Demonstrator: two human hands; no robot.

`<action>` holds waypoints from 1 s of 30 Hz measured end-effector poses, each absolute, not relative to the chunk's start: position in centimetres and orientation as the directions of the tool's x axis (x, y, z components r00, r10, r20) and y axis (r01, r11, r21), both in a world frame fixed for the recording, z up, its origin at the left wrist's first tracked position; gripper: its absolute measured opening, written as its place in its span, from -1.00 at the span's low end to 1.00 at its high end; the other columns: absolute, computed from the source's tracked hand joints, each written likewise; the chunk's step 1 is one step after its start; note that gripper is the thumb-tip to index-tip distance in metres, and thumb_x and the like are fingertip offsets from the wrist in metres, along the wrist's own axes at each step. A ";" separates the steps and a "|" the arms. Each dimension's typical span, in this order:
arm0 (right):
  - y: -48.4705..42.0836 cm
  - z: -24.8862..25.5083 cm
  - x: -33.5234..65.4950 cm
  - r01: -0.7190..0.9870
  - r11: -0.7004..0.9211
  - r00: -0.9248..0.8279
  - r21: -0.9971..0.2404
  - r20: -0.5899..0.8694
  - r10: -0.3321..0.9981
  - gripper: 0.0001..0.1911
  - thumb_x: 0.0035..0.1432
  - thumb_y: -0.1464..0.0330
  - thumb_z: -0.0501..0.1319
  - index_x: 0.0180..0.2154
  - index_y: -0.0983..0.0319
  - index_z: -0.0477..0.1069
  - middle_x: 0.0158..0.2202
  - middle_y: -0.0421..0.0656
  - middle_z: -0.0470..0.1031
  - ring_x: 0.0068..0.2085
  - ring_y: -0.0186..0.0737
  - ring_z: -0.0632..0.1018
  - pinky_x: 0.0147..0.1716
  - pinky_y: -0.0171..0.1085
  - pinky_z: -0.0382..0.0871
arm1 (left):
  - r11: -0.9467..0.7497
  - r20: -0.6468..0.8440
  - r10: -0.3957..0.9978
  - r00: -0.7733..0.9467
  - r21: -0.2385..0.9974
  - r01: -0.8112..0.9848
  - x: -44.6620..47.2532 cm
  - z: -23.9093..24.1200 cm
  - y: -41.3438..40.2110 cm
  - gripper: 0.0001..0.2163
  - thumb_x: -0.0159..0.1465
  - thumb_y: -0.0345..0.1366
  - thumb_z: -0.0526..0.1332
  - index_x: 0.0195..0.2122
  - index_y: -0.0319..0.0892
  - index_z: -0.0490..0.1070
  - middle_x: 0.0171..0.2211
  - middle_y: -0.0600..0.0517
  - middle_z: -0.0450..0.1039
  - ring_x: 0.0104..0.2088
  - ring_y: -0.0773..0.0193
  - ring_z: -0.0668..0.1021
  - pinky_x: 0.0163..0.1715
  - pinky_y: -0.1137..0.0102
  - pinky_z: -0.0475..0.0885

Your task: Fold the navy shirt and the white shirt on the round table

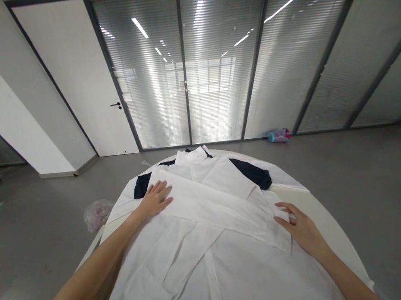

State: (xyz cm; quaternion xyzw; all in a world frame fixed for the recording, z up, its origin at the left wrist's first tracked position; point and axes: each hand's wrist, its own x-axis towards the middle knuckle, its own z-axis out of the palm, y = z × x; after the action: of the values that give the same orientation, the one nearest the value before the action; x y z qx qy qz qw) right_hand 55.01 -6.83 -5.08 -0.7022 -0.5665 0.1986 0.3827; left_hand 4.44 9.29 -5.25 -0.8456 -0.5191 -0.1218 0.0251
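Note:
A white button-up shirt (210, 244) lies spread on a white table (327, 218), collar at the far end, one sleeve folded diagonally across its front. My left hand (156, 197) rests flat on the shirt's left shoulder area, fingers stretched out. My right hand (300, 228) lies on the shirt's right edge by the sleeve cuff, fingers extended and touching the cloth. A dark navy garment (253, 172) lies under the shirt and shows at both sides near the collar.
A crumpled clear plastic bag (98, 213) lies on the grey floor left of the table. A blue and pink bottle (279, 135) lies on the floor by the glass partition with blinds. A white door (82, 86) stands at the back left.

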 end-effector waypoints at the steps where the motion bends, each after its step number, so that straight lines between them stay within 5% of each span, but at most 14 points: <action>1: -6.8 -5.0 54.9 0.650 -0.057 0.273 -0.758 0.163 0.948 -0.48 -0.02 0.03 0.23 -0.06 0.14 0.43 -0.04 -0.02 0.54 -0.22 -0.07 0.60 -0.11 -0.13 0.43 | -0.472 0.196 0.872 0.448 0.097 0.876 3.6 -5.5 8.5 -0.50 0.39 0.02 0.05 0.33 0.09 0.18 0.40 0.01 0.04 0.40 0.03 0.06 0.35 0.07 -0.03; 5: -6.7 -4.9 55.0 0.693 -0.046 0.254 -0.720 0.184 0.950 -0.54 -0.03 0.04 0.21 -0.14 0.16 0.46 -0.04 -0.05 0.53 -0.29 -0.13 0.57 -0.15 -0.14 0.44 | -0.473 0.145 0.879 0.454 0.140 0.870 1.2 -5.4 7.1 -0.47 0.41 0.03 0.00 0.38 0.07 0.09 0.42 -0.01 -0.06 0.40 0.04 0.05 0.33 0.09 0.03; 9: -7.3 -4.2 55.0 0.798 -0.019 0.250 -0.603 0.302 0.920 -0.53 0.00 0.00 0.21 -0.17 0.19 0.48 -0.18 -0.04 0.48 -0.34 -0.14 0.52 -0.25 -0.14 0.45 | -0.581 0.188 0.809 0.556 0.113 0.806 0.0 -4.4 6.1 -0.46 0.36 0.01 0.09 0.32 -0.04 0.21 0.39 -0.11 0.05 0.39 -0.06 0.08 0.32 -0.04 0.01; 14: -10.5 -2.8 53.1 0.872 0.189 -0.102 -0.451 0.211 0.972 -0.63 0.12 0.02 0.24 -0.17 0.13 0.49 -0.14 -0.08 0.50 -0.11 -0.06 0.54 -0.10 -0.15 0.45 | -0.664 0.322 0.721 0.614 0.065 0.745 -2.5 -3.8 3.9 -0.56 0.25 -0.34 0.14 0.18 -0.11 0.38 0.15 -0.14 0.37 0.15 0.05 0.42 0.18 0.17 0.30; 19: -13.1 -3.8 51.7 0.919 0.310 -0.286 -0.243 0.131 0.949 -0.54 0.18 0.17 0.21 0.12 0.04 0.42 0.12 -0.04 0.43 0.14 0.08 0.45 0.06 -0.02 0.40 | -0.532 0.355 0.790 0.499 -0.008 0.847 -2.9 -3.9 3.1 -0.74 0.31 -0.35 0.09 -0.03 -0.13 0.48 -0.08 -0.09 0.47 -0.18 0.16 0.56 -0.13 0.31 0.45; 24: -13.2 -4.7 51.6 0.909 0.407 -0.374 -0.089 0.254 0.892 -0.60 0.18 0.39 0.12 0.05 0.09 0.46 -0.10 -0.06 0.50 -0.06 -0.05 0.55 -0.07 -0.09 0.44 | -0.428 0.375 0.817 0.439 -0.116 0.896 -1.6 -4.3 3.3 -0.81 0.31 -0.38 0.09 -0.15 -0.15 0.48 -0.17 -0.07 0.48 -0.28 0.19 0.56 -0.23 0.36 0.44; 30: -13.0 -4.8 51.7 0.910 0.412 -0.394 0.041 0.392 0.832 -0.71 0.32 0.32 0.06 0.00 0.13 0.45 -0.18 -0.08 0.47 -0.16 -0.10 0.52 -0.17 -0.12 0.38 | -0.384 0.402 0.833 0.381 -0.076 0.920 -1.7 -4.7 3.0 -0.78 0.30 -0.43 0.06 -0.12 -0.19 0.45 -0.14 -0.10 0.46 -0.21 0.15 0.55 -0.22 0.35 0.43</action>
State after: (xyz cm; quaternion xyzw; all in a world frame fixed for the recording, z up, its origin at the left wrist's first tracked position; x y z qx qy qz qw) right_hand 51.66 -13.00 -4.84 -0.5277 -0.8253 -0.1255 0.1571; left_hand -1.72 3.00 -4.68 -0.8181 -0.5358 -0.1506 0.1449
